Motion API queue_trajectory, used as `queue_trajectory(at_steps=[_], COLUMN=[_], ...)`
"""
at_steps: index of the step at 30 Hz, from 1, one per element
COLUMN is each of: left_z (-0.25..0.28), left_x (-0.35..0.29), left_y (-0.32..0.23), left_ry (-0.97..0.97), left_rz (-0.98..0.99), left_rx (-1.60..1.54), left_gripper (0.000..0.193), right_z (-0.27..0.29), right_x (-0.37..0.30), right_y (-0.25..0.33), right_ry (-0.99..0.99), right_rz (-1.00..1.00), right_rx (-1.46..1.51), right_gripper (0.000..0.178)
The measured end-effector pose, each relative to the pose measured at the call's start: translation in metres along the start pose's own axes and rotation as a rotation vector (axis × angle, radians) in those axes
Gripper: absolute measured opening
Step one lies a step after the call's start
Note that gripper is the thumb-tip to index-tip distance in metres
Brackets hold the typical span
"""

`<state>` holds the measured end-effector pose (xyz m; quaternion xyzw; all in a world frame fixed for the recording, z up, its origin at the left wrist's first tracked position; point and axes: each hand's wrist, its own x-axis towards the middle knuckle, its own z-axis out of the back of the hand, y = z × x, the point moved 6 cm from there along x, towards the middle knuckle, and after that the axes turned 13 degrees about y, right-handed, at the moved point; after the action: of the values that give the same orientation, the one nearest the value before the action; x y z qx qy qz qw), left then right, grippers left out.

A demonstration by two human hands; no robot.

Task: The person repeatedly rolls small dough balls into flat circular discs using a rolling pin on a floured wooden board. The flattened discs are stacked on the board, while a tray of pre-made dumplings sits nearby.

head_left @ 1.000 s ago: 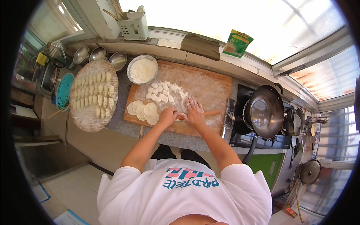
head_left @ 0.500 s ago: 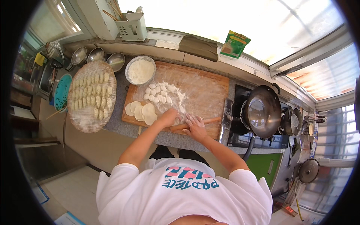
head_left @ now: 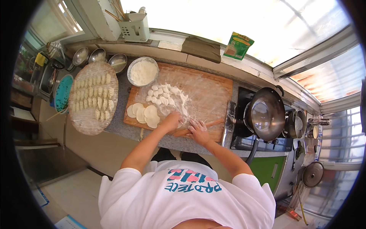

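My left hand [head_left: 172, 121] is closed at the near middle of the floured wooden board [head_left: 207, 86], pinching the edge of a small dough wrapper [head_left: 180, 124] that its fingers partly cover. Just right of it, my right hand [head_left: 198, 131] holds a wooden rolling pin [head_left: 215, 122] under its palm, fingers reaching over it toward the wrapper. The pin lies slantwise, its left end close to my left wrist. Several rolled round wrappers [head_left: 146, 113] overlap at the board's left edge. Beyond my hands sits a cluster of small floured dough pieces [head_left: 162, 93].
A bowl of flour [head_left: 143, 71] stands at the board's far left corner. Left of the board, a round ribbed tray [head_left: 82, 118] carries rows of dumplings. A teal basin [head_left: 63, 93] stands past it. A wok [head_left: 267, 112] sits on the stove at right, its handle pointing toward me.
My right hand and the rolling pin have shifted slightly toward me. My left hand stays almost in place at the wrapper.
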<state>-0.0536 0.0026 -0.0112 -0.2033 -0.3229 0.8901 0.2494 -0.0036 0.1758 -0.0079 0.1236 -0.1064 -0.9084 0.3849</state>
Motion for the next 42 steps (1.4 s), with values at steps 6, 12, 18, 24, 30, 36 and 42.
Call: queue_trajectory(at_steps=[6,12,18,24,30,36,42], left_z=[0.011,0.031,-0.001,0.015,0.024,0.000,0.020], left_x=[-0.006,-0.014,0.000,-0.011,-0.014,-0.002,-0.018], left_y=[-0.008,0.002,-0.002,-0.005,0.006,-0.007,-0.014], left_ry=[-0.056,-0.094,0.092,-0.034,0.002,0.080,-0.117], left_rz=[0.001,0.208,0.025,0.044,0.358,0.072,0.209], left_rx=[-0.153,-0.102,-0.053,-0.051,-0.125,0.010,-0.033], left_gripper=[0.012,0.015,0.012,0.012,0.015,0.020,0.021], right_z=[0.044,0.050,0.017,0.037,0.050,0.019,0.039], right_x=[0.031,0.069,0.004,0.028,0.072,0.006,0.021], right_y=[0.005,-0.012,0.004,0.003,-0.011,0.002,0.003], right_ry=[-0.137,-0.127,-0.015,-0.089,-0.092,-0.044,-0.124], right_rz=[-0.113,-0.141,0.043,-0.084,-0.136,0.045,-0.105], right_rx=[0.036,0.057,-0.015,0.037,0.034,-0.014,0.023], right_gripper=[0.068,0.069,0.064,0.069,0.069,0.060,0.064])
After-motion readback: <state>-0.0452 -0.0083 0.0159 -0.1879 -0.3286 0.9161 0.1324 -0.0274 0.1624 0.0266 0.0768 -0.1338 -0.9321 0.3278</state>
